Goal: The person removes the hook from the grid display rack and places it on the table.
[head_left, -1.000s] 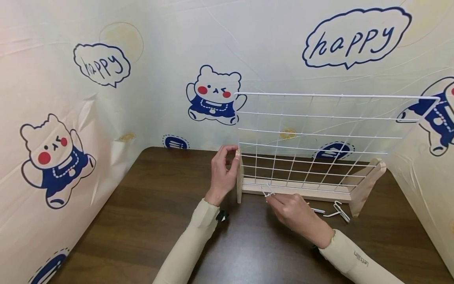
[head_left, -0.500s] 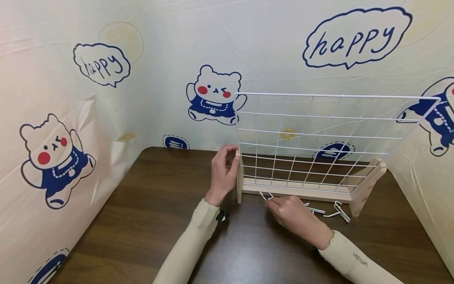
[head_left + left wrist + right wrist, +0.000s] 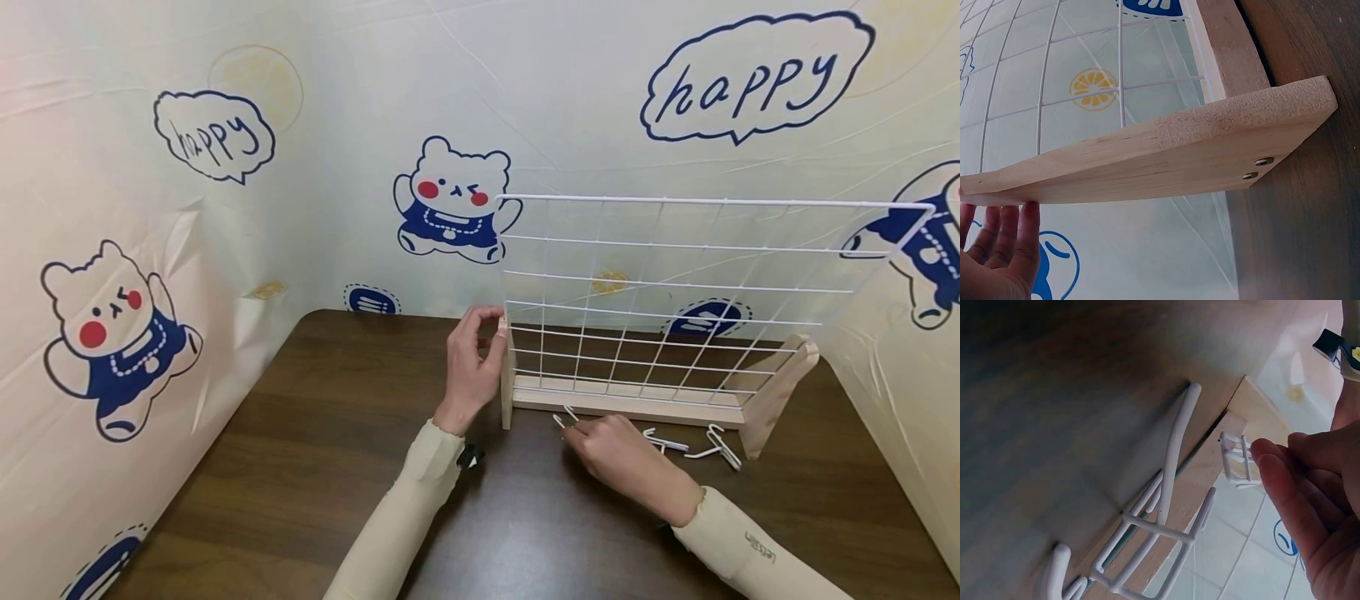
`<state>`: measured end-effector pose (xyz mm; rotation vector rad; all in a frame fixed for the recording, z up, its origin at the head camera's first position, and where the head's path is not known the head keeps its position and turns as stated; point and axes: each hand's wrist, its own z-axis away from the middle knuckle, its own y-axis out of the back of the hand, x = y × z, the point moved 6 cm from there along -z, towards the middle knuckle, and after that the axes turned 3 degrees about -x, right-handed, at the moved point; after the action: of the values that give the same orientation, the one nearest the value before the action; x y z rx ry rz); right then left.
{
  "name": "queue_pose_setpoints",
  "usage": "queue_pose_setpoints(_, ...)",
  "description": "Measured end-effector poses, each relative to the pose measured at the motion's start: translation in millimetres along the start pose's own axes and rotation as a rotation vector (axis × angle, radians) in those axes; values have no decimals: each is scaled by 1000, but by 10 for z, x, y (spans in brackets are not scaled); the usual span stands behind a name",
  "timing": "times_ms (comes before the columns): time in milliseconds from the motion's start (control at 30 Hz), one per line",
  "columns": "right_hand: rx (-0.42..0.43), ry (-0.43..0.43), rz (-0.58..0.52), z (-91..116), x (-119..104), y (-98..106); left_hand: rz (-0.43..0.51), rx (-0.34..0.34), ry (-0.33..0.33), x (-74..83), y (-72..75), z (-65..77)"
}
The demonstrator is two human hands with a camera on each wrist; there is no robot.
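Note:
A white wire grid (image 3: 675, 246) stands upright in a light wooden stand. My left hand (image 3: 474, 362) holds the upper end of the stand's left side panel (image 3: 507, 383); in the left wrist view its fingertips (image 3: 1029, 215) meet the panel's lower edge, the thumb out of sight. Low in front of the base board (image 3: 622, 404), my right hand (image 3: 626, 458) pinches a small white wire hook (image 3: 567, 416) between thumb and fingers. In the right wrist view this hook (image 3: 1236, 456) shows its ladder-like back beyond the fingertips.
On the brown table (image 3: 360, 467), right of my right hand, lie more white wire hooks (image 3: 720, 447), one of them (image 3: 667, 442) close by the wrist. The right side panel (image 3: 780, 396) stands beyond them. A printed curtain (image 3: 337, 125) hangs behind and at both sides.
The hook in my right hand has come down from the bottom of the grid to in front of the base board, its prongs tilting left. My left hand stays on the panel.

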<state>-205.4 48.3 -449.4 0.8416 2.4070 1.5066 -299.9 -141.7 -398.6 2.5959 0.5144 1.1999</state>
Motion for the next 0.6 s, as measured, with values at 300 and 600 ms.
queue_pose_setpoints(300,-74,-11,9,9,-12,-90,9,-9,6,-5,-6,1)
queue_pose_setpoints(600,-106,-8,17,-10,-28,-150,10,-6,1,0,-6,-6)
